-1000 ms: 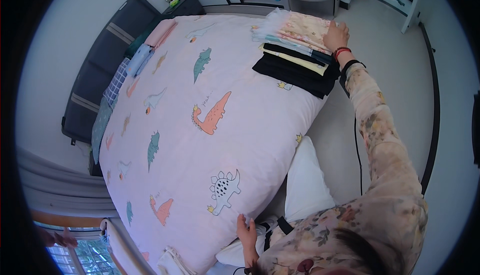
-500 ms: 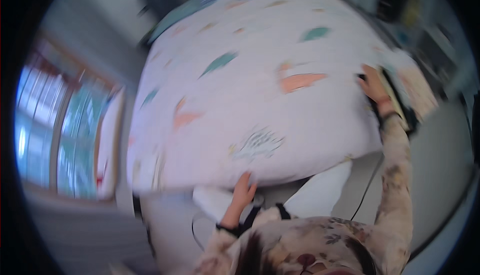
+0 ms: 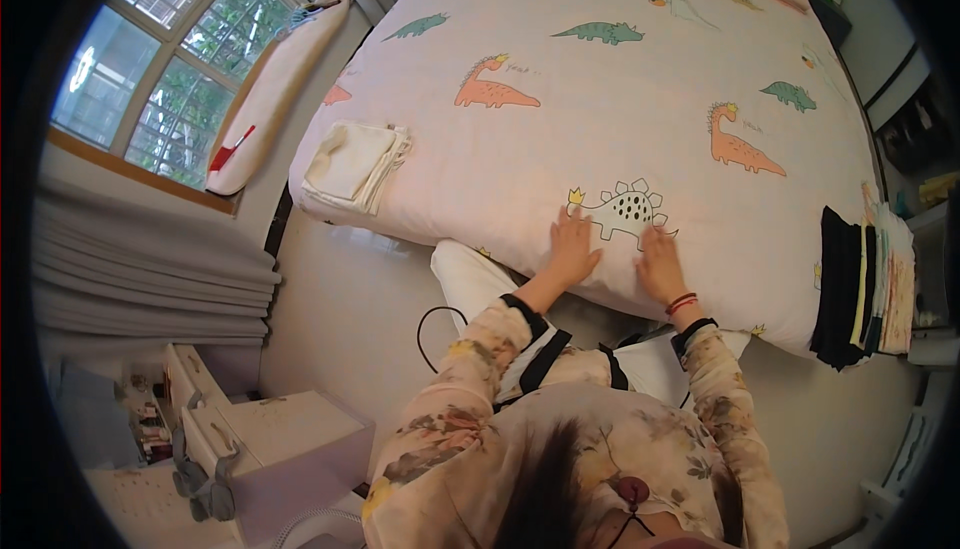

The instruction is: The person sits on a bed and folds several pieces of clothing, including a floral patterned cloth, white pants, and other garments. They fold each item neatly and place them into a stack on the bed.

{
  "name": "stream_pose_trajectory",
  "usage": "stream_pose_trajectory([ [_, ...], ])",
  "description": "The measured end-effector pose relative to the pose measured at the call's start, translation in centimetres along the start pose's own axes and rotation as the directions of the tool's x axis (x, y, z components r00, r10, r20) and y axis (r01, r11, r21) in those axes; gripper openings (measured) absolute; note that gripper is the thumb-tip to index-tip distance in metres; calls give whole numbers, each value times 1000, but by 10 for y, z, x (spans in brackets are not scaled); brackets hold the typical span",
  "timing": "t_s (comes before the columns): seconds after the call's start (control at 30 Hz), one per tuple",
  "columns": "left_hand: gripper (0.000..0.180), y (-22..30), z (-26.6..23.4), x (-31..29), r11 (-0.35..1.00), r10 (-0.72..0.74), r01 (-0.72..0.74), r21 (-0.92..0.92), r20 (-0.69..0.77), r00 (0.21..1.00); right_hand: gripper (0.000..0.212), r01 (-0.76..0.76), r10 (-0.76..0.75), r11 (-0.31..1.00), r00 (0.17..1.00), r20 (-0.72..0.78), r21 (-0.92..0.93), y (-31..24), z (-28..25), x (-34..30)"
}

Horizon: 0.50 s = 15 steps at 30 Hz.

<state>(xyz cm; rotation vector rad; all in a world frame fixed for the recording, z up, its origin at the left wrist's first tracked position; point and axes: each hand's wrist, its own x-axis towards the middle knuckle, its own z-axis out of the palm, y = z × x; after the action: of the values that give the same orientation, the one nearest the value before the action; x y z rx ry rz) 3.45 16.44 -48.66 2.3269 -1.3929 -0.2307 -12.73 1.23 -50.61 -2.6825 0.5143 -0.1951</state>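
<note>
Both my hands flat on pink dinosaur-print duvet (image 3: 600, 79), palms down, fingers spread, nothing gripped. My left hand (image 3: 572, 249) just left of white spotted stegosaurus print (image 3: 622, 211); my right hand (image 3: 660, 265) just below print's tail end. Duvet stretches away beyond my fingertips. Folded cream cloth (image 3: 352, 164) well left of my left hand. Folded clothes stack (image 3: 862, 284) well right of my right hand, at bed edge.
</note>
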Motion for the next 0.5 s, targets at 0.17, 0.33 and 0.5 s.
stream_pose_trajectory([
  [0.17, 68, -9, 16, 5, 986, 123, -134, 98, 116, 986, 54, 325, -406, 911, 813, 417, 253, -75, -25, -22],
  [0.33, 50, -51, -13, -25, 937, 348, -320, -142, 269, 898, 47, -110, -213, 839, 835, 507, 533, -73, -52, -2],
  [0.5, 38, -34, -65, 10, 947, 320, -308, -88, 249, 914, 53, 41, -41, 999, 974, -223, -5, -6, -41, 50],
])
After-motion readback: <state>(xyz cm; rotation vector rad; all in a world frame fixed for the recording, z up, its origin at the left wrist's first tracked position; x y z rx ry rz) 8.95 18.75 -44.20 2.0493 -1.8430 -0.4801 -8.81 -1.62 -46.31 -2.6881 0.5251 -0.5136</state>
